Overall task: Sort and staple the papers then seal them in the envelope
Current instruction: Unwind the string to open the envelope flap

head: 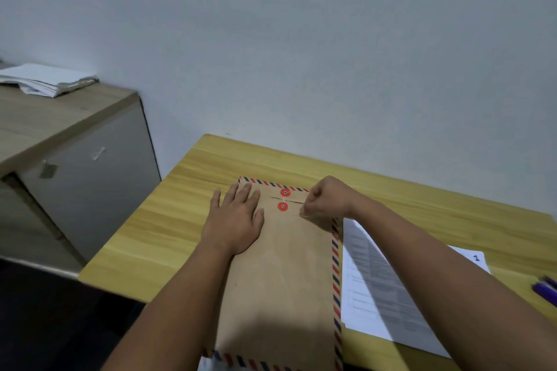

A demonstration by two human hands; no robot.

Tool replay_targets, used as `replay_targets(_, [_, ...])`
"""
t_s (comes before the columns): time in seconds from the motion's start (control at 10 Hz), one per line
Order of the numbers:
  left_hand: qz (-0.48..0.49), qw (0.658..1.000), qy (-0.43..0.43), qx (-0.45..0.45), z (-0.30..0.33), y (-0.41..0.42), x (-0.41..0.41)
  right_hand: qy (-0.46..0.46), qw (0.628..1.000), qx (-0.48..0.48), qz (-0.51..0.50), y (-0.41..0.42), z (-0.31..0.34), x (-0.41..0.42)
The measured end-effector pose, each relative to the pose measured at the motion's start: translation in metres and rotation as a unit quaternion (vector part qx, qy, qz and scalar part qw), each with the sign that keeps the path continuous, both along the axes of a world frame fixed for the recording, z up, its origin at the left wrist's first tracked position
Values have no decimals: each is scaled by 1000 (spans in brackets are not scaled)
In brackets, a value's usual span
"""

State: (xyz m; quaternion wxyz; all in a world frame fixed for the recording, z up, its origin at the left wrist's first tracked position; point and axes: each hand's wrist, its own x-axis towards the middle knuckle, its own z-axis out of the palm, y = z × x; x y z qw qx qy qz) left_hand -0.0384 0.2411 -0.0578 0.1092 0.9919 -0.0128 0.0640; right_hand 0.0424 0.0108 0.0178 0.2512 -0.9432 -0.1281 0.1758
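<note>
Envelope (pixel 280 280), brown with a red-and-blue striped border, lies flat and lengthwise on the yellow wooden counter (pixel 156 226), its flap folded down at the far end so that the two red button discs (pixel 283 199) sit one above the other across the flap's edge. Left hand (pixel 236 220) lies spread on the paper just left of the discs, fingers straight and palm down, holding nothing; judging by its place, it pins the flap and body so neither lifts nor slides while the closure is worked. Right hand (pixel 327 200) hovers over the envelope's far right corner with fingers curled and fingertips drawn together, pinching what looks like a thin pale string (pixel 304 214), of which only a short pale end shows below the fingertips; I judge it is drawing that string taut to wind it round the discs, which would put the task in its sealing step. Whether the stapled sheets are already inside cannot be told. Just right of the envelope, partly under the right forearm, lie printed papers (pixel 379 286) on the counter, one marked with a handwritten number, and purple pens (pixel 545 288) at the right edge. A low cabinet (pixel 75 141) with loose sheets on top stands well apart to the left
</note>
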Motion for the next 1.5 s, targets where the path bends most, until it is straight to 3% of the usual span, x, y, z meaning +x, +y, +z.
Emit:
replay_targets(0.2, [2,1000,-1,1,0,0,-1,-10,991,-133,10,-15,-1,14])
replay_targets(0.4, [1,1000,-4,-2,-3,1,1,-133,978,-147,-63,-11,12,27])
replay_targets(0.5, [0,1000,-3,-1,-3,1,1,-165,982,-39,-80,-1,21,32])
replay_targets(0.6, [1,1000,0,6,-2,1,1,-99,988,115,-31,21,33,30])
replay_targets(0.8, [4,1000,-9,6,-3,1,1,62,939,329,-72,70,33,23])
replay_targets(0.9, [3,1000,-11,5,-2,0,0,109,907,390,-114,79,17,26])
replay_targets(1.0, [3,1000,-12,4,-3,0,1,-29,975,218,-39,72,4,31])
replay_targets(1.1, [3,1000,-4,10,-3,1,2,-108,992,1,71,63,2,33])
replay_targets(1.2, [2,1000,-5,12,-3,1,1,-152,973,-120,123,55,3,36])
replay_targets(1.3, [2,1000,-5,13,-3,1,1,-161,963,-162,142,47,0,38])
replay_targets(1.5, [3,1000,-7,13,-6,1,2,-116,969,-148,157,34,-5,34])
